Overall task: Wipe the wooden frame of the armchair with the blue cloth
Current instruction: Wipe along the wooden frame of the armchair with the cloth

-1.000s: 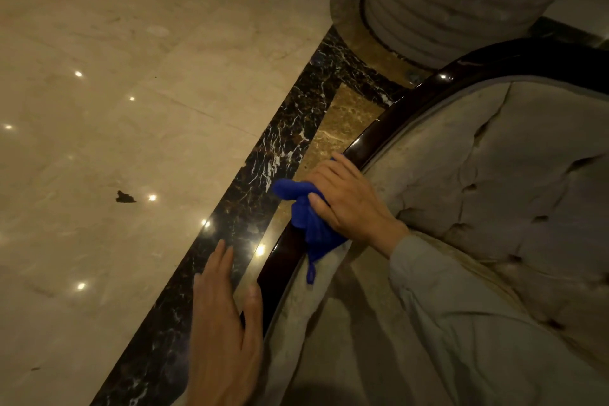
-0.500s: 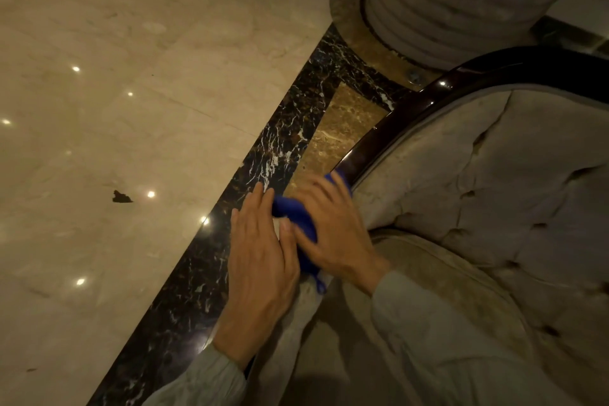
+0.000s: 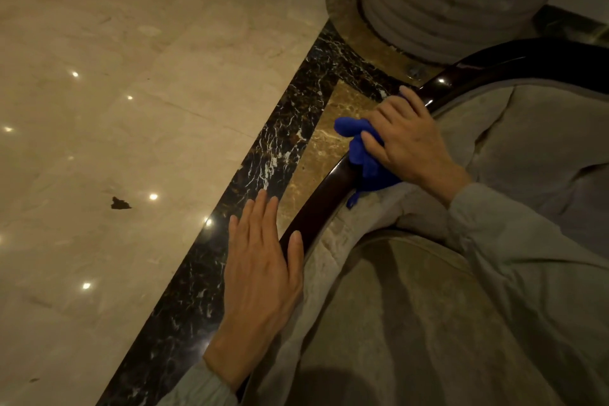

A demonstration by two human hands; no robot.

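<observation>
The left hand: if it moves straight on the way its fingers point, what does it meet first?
Probably nothing on the chair: the left hand points past the wooden frame, over the dark marble strip. Depth is unclear.

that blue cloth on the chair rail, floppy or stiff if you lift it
Probably floppy: the crumpled blue cloth bunches in soft folds under the right hand, and a loose tail droops below the dark glossy wooden frame. It likely weighs little and may slide easily on that polished rail.
</observation>
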